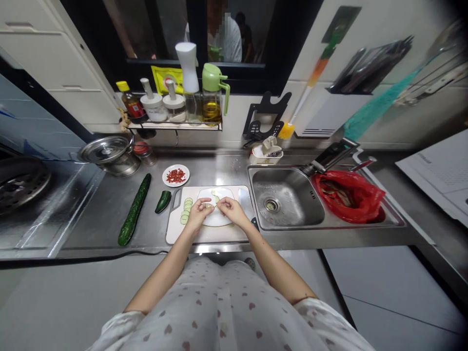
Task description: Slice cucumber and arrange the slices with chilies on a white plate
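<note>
1. As both bare hands meet over a white plate (217, 220), their fingertips come close together near its middle; the plate lies on a pale cutting board (243, 195) on a steel counter (91, 214).
2. The left hand (199, 212) has its thumb and forefinger curled toward each other, with something small and pale by the tips; I cannot tell whether it is gripped.
3. The right hand (230, 209) bends inward, thumb and fingertips drawn near one another beside a small green piece; whether they pinch it cannot be told.
4. Pale green cucumber slices (186, 212) lie in an overlapping column on the board's left part, just beside the left hand. More green pieces (215, 193) sit toward the plate's far edge.
5. Left of the board, a short cut cucumber (163, 202) rests on the counter, and farther left lies a long whole cucumber (134, 210), slanting away from the person.
6. Beyond the board's far left corner, a small white dish (176, 185) holds chopped red bits (176, 174).
7. To the right is a steel sink (292, 195), with a red plastic bag (365, 195) at its far right.
8. At the back, a narrow shelf (175, 126) carries bottles and jars, including a green-topped oil bottle (212, 95).
</note>
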A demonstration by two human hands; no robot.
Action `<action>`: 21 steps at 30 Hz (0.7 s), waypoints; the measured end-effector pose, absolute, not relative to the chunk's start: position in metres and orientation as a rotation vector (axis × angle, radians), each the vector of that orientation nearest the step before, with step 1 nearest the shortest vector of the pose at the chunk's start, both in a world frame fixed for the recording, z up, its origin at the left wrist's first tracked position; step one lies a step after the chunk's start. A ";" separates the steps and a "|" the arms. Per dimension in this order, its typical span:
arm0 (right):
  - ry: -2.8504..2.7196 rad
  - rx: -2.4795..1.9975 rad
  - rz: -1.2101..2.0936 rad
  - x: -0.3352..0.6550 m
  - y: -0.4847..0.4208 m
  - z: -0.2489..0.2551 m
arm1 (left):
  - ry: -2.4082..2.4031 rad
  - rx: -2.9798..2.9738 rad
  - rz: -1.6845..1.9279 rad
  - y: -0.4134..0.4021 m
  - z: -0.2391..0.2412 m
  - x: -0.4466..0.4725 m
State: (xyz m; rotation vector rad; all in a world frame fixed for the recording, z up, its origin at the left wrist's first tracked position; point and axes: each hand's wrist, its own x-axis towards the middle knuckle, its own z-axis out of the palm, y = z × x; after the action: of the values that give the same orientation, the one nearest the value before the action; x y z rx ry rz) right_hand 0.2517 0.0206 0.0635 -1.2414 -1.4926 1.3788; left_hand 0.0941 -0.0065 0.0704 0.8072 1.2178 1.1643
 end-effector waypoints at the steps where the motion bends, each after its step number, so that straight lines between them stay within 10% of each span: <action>1: -1.512 -1.263 1.347 0.253 0.023 0.061 | 1.224 0.828 1.177 -0.004 0.068 0.095; 21: -1.867 -1.538 0.967 0.261 0.076 0.036 | 1.747 1.220 0.929 0.042 0.021 0.096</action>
State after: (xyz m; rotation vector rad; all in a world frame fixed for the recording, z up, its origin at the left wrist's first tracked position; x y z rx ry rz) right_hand 0.2613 0.0765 0.0362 -1.5377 -1.8671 0.9666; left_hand 0.0961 0.0418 0.0205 1.2200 1.7467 0.9289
